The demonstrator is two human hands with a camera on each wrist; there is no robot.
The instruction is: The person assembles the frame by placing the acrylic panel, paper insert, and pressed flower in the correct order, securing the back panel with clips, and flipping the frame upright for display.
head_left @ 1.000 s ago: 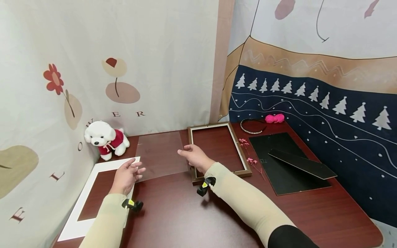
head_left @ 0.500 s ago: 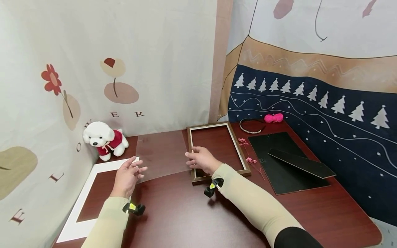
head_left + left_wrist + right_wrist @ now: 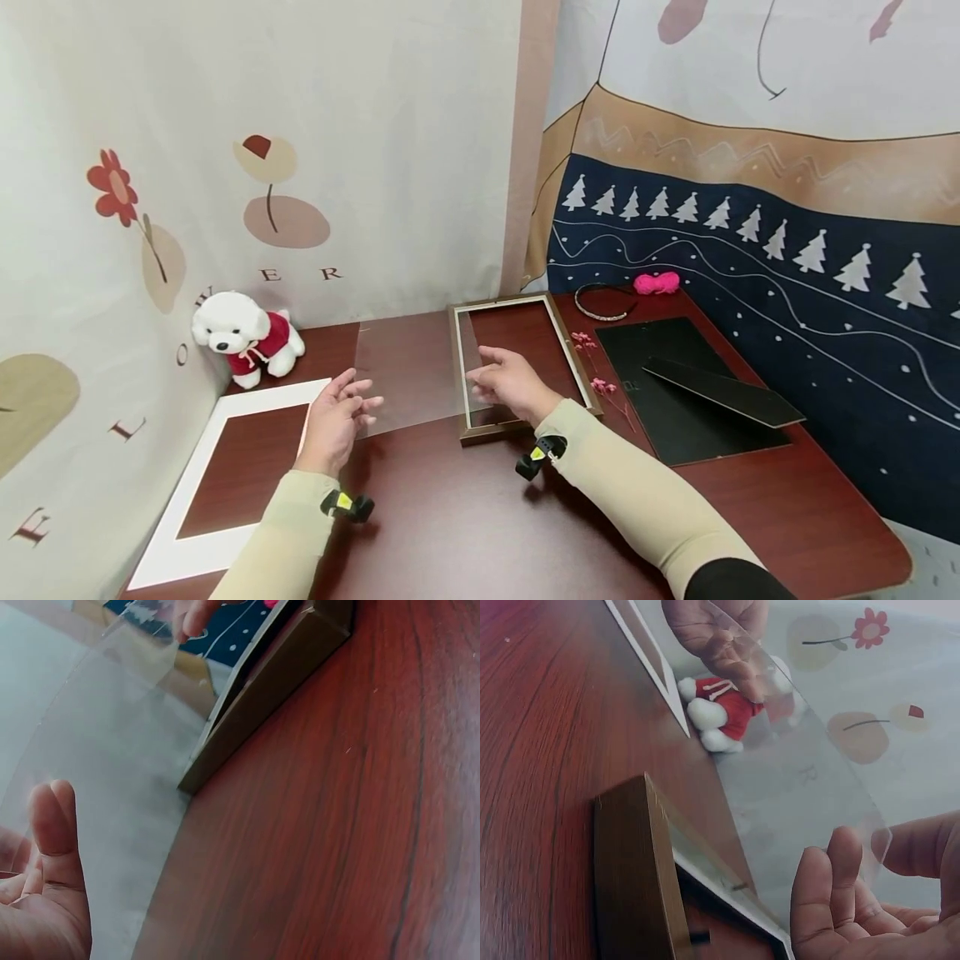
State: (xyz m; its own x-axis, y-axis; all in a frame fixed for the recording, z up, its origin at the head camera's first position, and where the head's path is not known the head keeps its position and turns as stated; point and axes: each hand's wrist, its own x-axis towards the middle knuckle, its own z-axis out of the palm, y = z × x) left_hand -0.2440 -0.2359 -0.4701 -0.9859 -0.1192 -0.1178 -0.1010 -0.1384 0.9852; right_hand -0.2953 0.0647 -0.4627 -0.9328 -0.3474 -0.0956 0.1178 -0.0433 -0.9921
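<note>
A clear transparent sheet point(image 3: 412, 367) is held up between my two hands above the table. My left hand point(image 3: 336, 429) pinches its near left side, with the thumb point(image 3: 54, 821) showing in the left wrist view. At the opposite side my right hand point(image 3: 516, 385) pinches a corner between thumb and fingers, as the right wrist view point(image 3: 877, 900) shows. Under the sheet's right end lies a brown picture frame point(image 3: 491, 433) with a pale inner edge. The sheet overlaps the frame's left side. By my left forearm lies a white mat board point(image 3: 217, 546) with a rectangular opening.
On the right lies a black backing board point(image 3: 645, 400) with its stand flap point(image 3: 723, 392) raised. Pink flower sprigs point(image 3: 602, 386), a headband point(image 3: 603, 317) and pink yarn point(image 3: 656, 283) are near it. A plush dog point(image 3: 232, 321) stands at the back left.
Both hands have moved to the right with the clear sheet. Its right end now reaches over the frame's left side and part of the opening. The frame has stayed put.
</note>
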